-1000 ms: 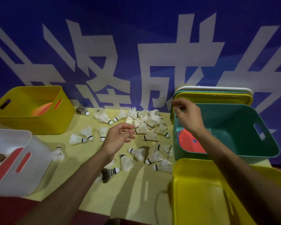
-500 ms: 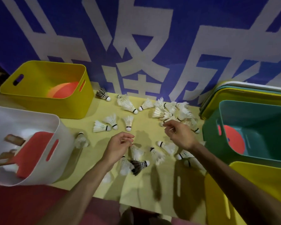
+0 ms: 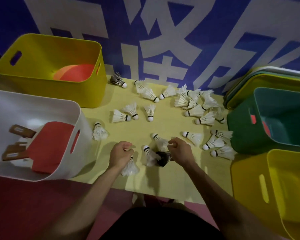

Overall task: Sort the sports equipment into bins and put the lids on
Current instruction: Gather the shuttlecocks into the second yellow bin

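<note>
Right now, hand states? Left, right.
Left hand: curled over a white shuttlecock; grip unclear.
Right hand: fingers curled by dark shuttlecock; cannot tell.

Four open bins: two yellow bins [image 3: 100,94] [image 3: 249,184], one white bin [image 3: 83,122], one green bin [image 3: 241,135]; two red paddles [image 3: 48,146] in the white; roughly thirty shuttlecocks [image 3: 150,112], nearly all white, two dark [image 3: 118,80]; lids [image 3: 246,82] stacked, number unclear.

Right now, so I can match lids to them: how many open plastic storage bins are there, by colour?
Yellow plastic storage bins: 2
White plastic storage bin: 1
Green plastic storage bin: 1
Total: 4
</note>
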{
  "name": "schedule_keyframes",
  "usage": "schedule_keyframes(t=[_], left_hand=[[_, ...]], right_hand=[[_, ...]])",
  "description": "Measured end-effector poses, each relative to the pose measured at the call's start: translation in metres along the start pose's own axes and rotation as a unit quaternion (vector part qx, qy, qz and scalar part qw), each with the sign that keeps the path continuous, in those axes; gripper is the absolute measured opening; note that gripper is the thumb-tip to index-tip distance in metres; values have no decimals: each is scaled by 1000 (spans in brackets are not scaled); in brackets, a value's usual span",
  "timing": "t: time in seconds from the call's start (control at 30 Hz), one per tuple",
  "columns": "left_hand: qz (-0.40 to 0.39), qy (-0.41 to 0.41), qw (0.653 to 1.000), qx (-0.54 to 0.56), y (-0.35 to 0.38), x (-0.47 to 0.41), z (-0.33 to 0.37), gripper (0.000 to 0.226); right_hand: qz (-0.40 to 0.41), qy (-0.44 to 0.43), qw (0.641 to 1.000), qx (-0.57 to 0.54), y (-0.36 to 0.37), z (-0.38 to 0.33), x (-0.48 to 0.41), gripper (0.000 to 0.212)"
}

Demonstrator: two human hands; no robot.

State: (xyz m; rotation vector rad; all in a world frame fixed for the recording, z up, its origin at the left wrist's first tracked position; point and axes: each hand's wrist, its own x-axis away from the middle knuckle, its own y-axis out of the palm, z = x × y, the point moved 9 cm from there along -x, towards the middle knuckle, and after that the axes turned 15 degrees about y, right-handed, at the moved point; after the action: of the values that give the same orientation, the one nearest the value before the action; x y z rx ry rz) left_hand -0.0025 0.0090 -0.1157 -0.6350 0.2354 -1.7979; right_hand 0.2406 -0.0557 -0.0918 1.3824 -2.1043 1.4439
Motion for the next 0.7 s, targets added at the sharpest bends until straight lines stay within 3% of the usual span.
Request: schedule_keyframes(t=[0.1,0.2,0.33,0.43,0.7], left_hand=[[-2,-27,999,-36,-1,-1,-19,27],[-42,-66,995,-60,10,2,-37,50],[-93,-87,986,-111,28,8,-52,72],[-91,-83,985,-120,35,12,-55,64],[-51,-58,994,-81,26,9,-45,46]], right_hand=[[25,7,1000,8,11,11,6,27],[60,-3,997,43,14,13,14,32],[15,24,997,77,33,23,16,38],[-11,62,996,56,44,30,17,41],[11,120,992,-25,38,33,20,30]])
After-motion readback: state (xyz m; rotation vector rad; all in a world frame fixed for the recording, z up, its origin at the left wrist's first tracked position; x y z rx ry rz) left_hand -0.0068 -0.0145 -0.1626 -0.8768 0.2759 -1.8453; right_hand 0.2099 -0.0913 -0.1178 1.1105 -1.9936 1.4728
